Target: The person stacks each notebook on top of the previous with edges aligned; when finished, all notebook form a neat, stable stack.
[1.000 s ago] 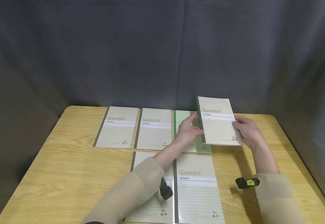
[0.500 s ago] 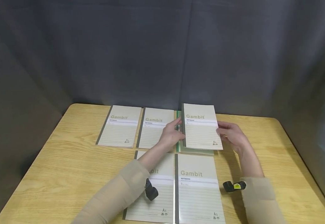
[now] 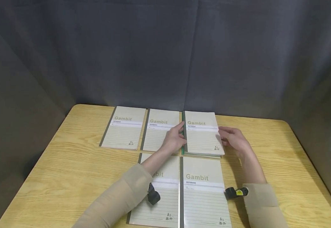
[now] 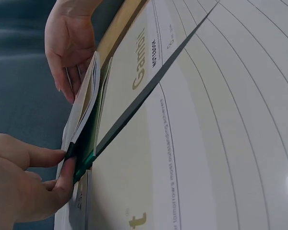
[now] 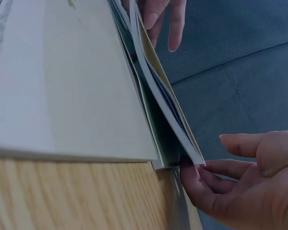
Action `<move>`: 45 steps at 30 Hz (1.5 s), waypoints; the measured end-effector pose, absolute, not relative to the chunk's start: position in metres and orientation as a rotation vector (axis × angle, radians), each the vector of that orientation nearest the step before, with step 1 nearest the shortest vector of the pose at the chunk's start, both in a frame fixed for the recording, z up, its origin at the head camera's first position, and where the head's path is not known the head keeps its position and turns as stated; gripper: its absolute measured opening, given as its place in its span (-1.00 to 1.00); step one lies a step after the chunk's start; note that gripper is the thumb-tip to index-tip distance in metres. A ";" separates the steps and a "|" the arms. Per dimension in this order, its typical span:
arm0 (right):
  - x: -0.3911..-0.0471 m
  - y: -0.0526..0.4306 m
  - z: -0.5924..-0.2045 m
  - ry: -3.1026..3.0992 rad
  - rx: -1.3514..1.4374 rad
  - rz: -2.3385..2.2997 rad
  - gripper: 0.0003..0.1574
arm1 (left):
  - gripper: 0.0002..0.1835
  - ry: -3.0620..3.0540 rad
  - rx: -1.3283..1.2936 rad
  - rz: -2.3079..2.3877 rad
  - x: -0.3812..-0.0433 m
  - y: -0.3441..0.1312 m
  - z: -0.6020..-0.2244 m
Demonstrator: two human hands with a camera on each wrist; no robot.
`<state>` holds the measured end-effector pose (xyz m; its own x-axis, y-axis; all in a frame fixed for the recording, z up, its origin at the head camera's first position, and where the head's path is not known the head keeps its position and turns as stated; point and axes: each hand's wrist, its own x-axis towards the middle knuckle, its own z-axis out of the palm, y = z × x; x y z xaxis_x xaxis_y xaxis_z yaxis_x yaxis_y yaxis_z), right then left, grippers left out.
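A cream Gambit notebook with a grey spine lies tilted over a green notebook, which shows only as a thin strip at the left and front edges. My left hand pinches the cream notebook's spine between thumb and fingers, seen closely in the left wrist view. At the opposite edge is my right hand. In the right wrist view, its fingers reach under the notebook's corner while the thumb stands apart from the cover. A gap shows there between the two notebooks.
Two more cream notebooks, one far left and one beside the stack, lie in the back row. A front row holds a left notebook, partly under my left sleeve, and a right notebook. Dark curtain hangs behind the wooden table.
Both hands have brought the cream notebook leftward and down, from the right of the green notebook to over it. The green cover is now nearly hidden. My right thumb has come off the cover.
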<state>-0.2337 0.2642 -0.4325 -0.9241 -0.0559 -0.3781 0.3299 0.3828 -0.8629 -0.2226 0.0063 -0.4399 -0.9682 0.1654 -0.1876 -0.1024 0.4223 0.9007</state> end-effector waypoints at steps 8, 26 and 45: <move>-0.230 0.259 -0.426 2.341 0.234 -1.501 -0.24 | -0.06 2.502 0.116 1.504 -0.223 0.005 -0.444; -0.228 0.258 -0.422 2.457 0.139 -1.352 -0.22 | -0.28 2.428 0.114 1.544 -0.215 0.006 -0.435; -0.224 0.252 -0.415 2.438 0.209 -1.337 -0.28 | -0.23 2.317 0.045 1.553 -0.211 0.006 -0.427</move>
<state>-0.2243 0.2525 -0.4150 -0.9273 -0.0392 -0.3722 0.2928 0.5432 -0.7869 -0.2112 0.0058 -0.4270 -0.9382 0.2177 -0.2691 -0.1662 0.3986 0.9019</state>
